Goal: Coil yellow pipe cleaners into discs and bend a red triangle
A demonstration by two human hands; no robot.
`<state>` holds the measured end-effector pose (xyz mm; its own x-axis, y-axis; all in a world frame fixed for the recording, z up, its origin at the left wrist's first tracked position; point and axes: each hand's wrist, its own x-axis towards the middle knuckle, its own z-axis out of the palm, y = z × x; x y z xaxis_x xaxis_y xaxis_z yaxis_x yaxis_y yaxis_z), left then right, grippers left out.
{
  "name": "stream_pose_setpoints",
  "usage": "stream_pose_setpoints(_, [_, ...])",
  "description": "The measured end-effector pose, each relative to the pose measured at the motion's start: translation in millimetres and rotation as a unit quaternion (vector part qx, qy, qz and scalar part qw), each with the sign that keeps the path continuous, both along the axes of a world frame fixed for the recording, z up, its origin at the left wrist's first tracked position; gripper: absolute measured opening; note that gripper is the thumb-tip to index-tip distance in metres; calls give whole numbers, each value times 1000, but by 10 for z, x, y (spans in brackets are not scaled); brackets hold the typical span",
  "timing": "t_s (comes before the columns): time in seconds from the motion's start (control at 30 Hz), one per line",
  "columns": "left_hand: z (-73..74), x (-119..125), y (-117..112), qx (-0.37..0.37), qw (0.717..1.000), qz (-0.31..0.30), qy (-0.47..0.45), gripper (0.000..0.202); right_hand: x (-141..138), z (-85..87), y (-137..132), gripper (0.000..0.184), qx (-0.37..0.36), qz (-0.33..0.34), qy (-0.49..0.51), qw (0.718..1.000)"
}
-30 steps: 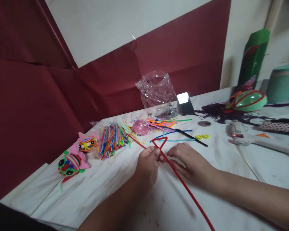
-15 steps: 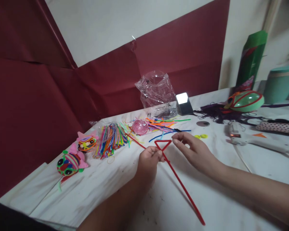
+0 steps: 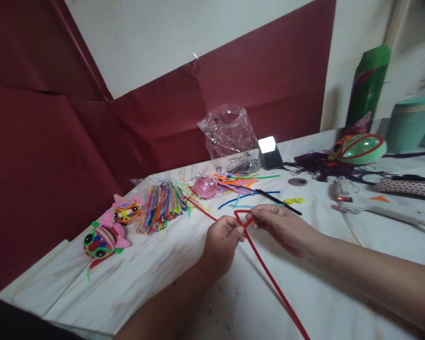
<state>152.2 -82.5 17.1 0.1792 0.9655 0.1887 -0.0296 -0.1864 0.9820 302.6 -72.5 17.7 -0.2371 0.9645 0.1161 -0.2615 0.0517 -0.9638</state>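
My left hand point(image 3: 222, 239) pinches a long red pipe cleaner point(image 3: 269, 278) near its bent end. My right hand point(image 3: 282, 227) pinches the same bent end from the other side, where the wire forms a small squeezed loop between my fingertips. The rest of the wire runs down to the lower right across the white table point(image 3: 156, 283). A pile of coloured pipe cleaner pieces point(image 3: 165, 204) lies just beyond my hands, with a pink transparent ball point(image 3: 206, 187) beside it.
Two stuffed pipe-cleaner figures point(image 3: 102, 240) sit at the left. A crumpled clear bag point(image 3: 230, 134), a phone point(image 3: 270, 152), a black stick point(image 3: 278, 202), yellow buttons point(image 3: 293, 200), a glue gun point(image 3: 354, 203) and a green ball figure point(image 3: 361, 148) lie farther back and right.
My right hand has come back in from the loop's far corner and closed on it. The open red triangle has been squeezed narrower between both hands.
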Motion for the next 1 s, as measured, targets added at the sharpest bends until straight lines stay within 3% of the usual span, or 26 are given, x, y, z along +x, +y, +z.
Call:
stream_pose_setpoints(0.23, [-59, 21, 10, -15, 999, -34, -34, 7, 49, -53, 30, 31, 26, 1, -46, 999])
stream_pose_setpoints(0.5, [-114, 9, 26, -21, 998, -37, -42, 7, 63, -54, 18, 25, -32, 19, -21, 999])
stream_pose_setpoints(0.7, [-152, 10, 68, -39, 998, -11, -56, 15, 58, -39, 21, 34, -50, -53, -19, 997])
stream_pose_setpoints(0.83, [-145, -1, 122, -72, 989, 22, -124, 21, 100, -110, 81, 42, 21, -108, -138, 984])
stream_pose_setpoints(1.0, [-140, -9, 134, -119, 976, 8, -184, 29, 112, -168, 99, 47, 79, -167, -294, 938])
